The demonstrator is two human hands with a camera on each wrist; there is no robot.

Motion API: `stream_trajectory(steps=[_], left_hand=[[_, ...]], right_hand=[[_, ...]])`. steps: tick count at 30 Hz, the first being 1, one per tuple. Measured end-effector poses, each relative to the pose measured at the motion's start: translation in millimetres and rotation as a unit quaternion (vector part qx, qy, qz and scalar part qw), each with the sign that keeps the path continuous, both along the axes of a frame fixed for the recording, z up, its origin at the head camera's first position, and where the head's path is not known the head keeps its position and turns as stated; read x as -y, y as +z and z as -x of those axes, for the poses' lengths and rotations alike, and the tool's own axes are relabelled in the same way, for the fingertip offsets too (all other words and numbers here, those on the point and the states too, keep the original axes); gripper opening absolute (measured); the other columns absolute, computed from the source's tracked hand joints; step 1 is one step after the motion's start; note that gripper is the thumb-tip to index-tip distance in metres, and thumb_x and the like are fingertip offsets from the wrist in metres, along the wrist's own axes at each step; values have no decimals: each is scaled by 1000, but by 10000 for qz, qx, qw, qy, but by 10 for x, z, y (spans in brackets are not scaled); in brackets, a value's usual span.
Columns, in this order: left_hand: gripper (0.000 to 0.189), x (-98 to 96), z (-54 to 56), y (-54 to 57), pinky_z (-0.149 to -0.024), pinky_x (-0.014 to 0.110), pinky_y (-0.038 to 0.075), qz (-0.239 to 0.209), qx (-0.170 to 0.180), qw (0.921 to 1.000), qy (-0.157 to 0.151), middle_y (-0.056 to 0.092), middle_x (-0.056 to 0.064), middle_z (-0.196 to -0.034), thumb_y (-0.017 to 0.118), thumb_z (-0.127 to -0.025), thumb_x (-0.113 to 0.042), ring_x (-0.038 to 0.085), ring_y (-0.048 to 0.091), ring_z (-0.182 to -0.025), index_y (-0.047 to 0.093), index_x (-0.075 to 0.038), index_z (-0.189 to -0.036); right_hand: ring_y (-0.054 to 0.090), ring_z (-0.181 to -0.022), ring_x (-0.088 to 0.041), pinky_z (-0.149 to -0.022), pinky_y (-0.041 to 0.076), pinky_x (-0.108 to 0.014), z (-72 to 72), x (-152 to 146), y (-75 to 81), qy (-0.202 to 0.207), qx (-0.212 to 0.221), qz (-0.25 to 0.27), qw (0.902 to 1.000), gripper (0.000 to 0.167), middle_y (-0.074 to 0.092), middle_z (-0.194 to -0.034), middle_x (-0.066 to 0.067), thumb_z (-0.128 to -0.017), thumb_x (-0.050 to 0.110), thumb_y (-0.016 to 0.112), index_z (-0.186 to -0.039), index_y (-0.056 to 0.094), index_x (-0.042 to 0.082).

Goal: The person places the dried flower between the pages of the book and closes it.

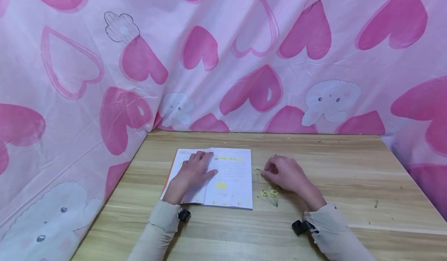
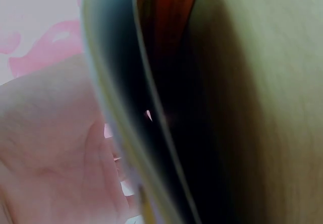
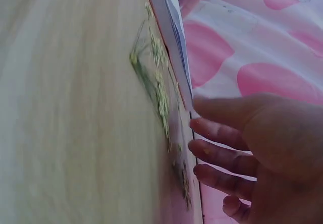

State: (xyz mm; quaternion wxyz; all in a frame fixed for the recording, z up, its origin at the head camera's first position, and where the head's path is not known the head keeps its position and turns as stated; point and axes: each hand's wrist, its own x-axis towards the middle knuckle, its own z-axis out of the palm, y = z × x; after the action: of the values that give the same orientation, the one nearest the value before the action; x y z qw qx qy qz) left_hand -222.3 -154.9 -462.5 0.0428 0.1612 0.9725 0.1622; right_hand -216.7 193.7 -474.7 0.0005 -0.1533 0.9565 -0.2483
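An open book [image 1: 232, 179] with white pages and yellow print lies on the wooden table. My left hand [image 1: 192, 172] rests across its left page and centre fold, thumb spread to the right page. In the left wrist view, the book's edge hides the fingers of the left hand [image 2: 55, 153]. To the right of the book, my right hand [image 1: 287, 172] is low over the table, its fingertips beside a small dried flower sprig [image 1: 257, 171]. Whether they pinch it cannot be made out. Nearer to me lie more dried yellow flower sprigs [image 1: 269, 194], also in the right wrist view.
The wooden table [image 1: 349, 183] meets a pink heart-patterned cloth [image 1: 244, 59] at the back and left. Small plant bits [image 1: 376, 203] are scattered on the right side. A black wrist device [image 1: 301, 227] sits by the right sleeve, another [image 1: 184, 214] by the left.
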Motion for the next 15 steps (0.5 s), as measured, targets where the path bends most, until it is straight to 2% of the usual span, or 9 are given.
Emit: stream_trajectory(steps=[4, 7, 11, 15], left_hand=[[66, -3, -4, 1, -109, 69, 44, -20, 10, 10000, -38, 51, 18, -155, 68, -106, -45, 41, 47, -146, 44, -18, -161], [66, 0, -5, -7, -109, 69, 44, 13, -25, 10000, -49, 51, 18, -155, 67, -106, -45, 41, 47, -145, 44, -18, -162], [66, 7, -13, -20, -110, 69, 44, 78, -29, 10000, -46, 50, 17, -155, 66, -107, -45, 40, 46, -145, 42, -18, -162], [66, 5, -8, -41, -110, 69, 43, 94, -43, 9999, -39, 50, 18, -155, 64, -107, -46, 40, 46, -144, 42, -18, -163]], right_hand=[[57, -78, -10, -74, 49, -34, -42, 72, -13, 205, -77, -174, 9996, 30, 67, -84, 8, -90, 47, 88, -87, 73, 22], [57, -80, -10, -76, 49, -35, -57, 117, -26, 234, -107, -293, 9992, 34, 68, -88, 7, -87, 49, 89, -88, 72, 20], [59, -81, -10, -81, 49, -39, -58, 135, -32, 116, 17, -307, 9995, 22, 67, -90, 6, -91, 39, 88, -90, 74, 21], [62, -83, -12, -88, 50, -45, -55, 120, -9, -15, -46, -475, 9989, 10, 69, -90, 7, -95, 28, 84, -91, 77, 22]])
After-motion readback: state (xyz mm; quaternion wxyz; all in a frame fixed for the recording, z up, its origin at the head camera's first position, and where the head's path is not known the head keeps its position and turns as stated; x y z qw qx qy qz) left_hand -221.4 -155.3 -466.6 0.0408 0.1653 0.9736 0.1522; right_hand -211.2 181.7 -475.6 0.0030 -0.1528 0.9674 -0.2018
